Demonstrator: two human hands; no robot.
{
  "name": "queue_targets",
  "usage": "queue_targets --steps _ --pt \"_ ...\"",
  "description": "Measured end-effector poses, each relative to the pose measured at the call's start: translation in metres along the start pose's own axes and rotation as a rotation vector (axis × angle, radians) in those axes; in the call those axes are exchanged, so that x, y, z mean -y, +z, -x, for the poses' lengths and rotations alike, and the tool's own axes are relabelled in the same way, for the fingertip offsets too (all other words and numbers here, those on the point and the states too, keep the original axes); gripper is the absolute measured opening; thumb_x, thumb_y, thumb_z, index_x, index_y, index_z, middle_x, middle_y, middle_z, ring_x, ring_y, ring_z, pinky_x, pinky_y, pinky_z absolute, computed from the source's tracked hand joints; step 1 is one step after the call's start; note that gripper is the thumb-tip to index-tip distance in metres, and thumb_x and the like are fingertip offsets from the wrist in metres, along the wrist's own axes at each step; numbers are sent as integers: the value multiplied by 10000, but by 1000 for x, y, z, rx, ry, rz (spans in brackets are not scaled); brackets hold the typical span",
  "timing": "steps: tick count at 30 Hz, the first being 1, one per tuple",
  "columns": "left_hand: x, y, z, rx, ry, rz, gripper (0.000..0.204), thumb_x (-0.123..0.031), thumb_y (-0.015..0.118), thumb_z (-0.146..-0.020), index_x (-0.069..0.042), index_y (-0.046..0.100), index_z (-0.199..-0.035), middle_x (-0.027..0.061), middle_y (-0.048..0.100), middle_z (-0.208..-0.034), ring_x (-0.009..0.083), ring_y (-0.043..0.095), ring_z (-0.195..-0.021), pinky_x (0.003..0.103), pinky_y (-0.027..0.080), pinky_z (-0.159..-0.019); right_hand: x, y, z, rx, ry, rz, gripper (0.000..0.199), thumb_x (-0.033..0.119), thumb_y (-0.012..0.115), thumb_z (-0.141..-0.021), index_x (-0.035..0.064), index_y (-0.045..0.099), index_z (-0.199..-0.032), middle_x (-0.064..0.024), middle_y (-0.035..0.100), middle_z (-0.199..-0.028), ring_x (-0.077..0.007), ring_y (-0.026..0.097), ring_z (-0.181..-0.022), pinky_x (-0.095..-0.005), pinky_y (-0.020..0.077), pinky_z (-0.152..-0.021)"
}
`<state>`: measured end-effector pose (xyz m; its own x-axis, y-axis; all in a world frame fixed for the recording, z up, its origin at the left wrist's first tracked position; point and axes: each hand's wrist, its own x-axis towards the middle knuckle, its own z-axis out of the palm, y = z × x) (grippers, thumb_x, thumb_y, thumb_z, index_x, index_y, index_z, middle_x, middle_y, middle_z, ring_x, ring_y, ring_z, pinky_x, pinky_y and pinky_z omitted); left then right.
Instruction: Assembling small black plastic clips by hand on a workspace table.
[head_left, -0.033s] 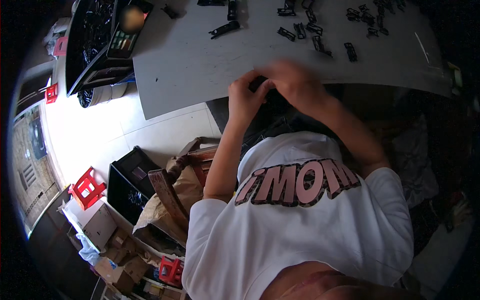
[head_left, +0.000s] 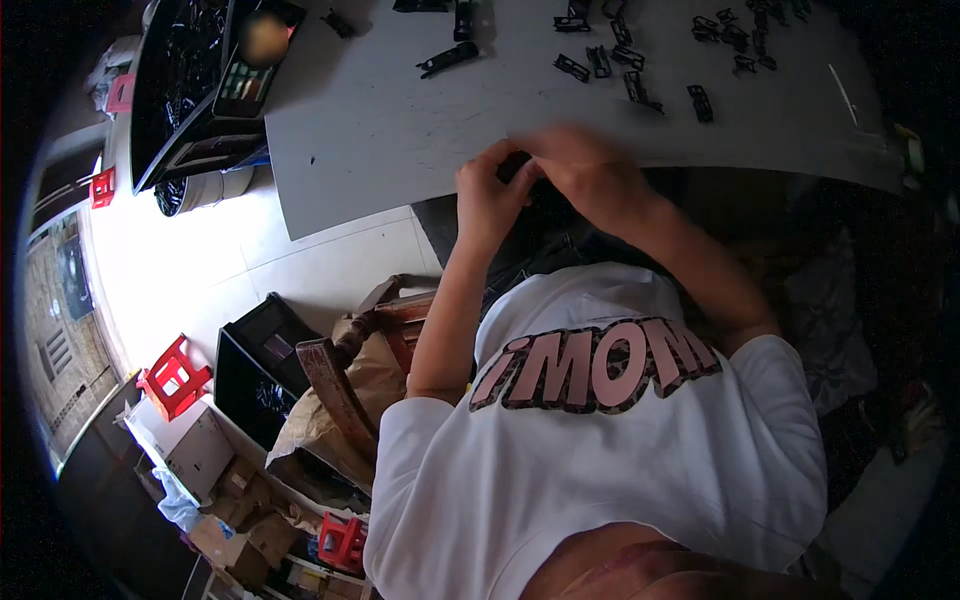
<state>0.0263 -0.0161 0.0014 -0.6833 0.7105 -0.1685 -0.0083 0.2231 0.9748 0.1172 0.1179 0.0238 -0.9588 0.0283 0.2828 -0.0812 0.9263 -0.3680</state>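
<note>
My left hand is at the near edge of the grey table, its fingers curled and thumb bent inward. Something small and dark shows between them, too hidden to name. Right against it is my right hand, its thumb side meeting the left fingertips; its fingers are smeared, so their grip is unclear. Beyond the hands lie small black open-framed parts, several of them scattered. A longer black clip-like piece rests farther left, and a single black part lies right of my right hand.
At the table's left stands a black bin full of dark parts, with a phone at its edge. Below, on the left, are a wooden chair, a black crate, a red stool and cardboard boxes.
My right hand has shifted very slightly to the left against my left hand. The left hand and the parts on the table look the same.
</note>
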Motion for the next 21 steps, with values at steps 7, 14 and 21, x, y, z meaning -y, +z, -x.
queue_targets --steps 7,14,21 --pt "-17 -8 2 108 72 135 337 -61 640 -825 -30 557 -1151 26 610 -716 53 469 -521 199 389 -487 -22 -4 17 128 508 -991 176 107 699 -799 5 575 -872 35 526 -730 -27 478 -723 -200 413 -624" --pt "-3 -11 4 37 29 301 203 -114 602 -867 -12 621 -1041 -3 586 -708 50 462 -533 180 369 -486 -29 -4 4 -25 330 -665 197 131 687 -803 34 580 -936 -19 565 -840 -87 533 -693 -238 445 -611" --pt "-10 -36 -26 -126 105 209 144 -145 574 -892 -3 588 -867 13 590 -703 83 533 -667 237 421 -619 -70 25 -20 -310 275 170 364 108 671 -790 86 565 -1137 -73 588 -923 -183 579 -694 -286 470 -601"
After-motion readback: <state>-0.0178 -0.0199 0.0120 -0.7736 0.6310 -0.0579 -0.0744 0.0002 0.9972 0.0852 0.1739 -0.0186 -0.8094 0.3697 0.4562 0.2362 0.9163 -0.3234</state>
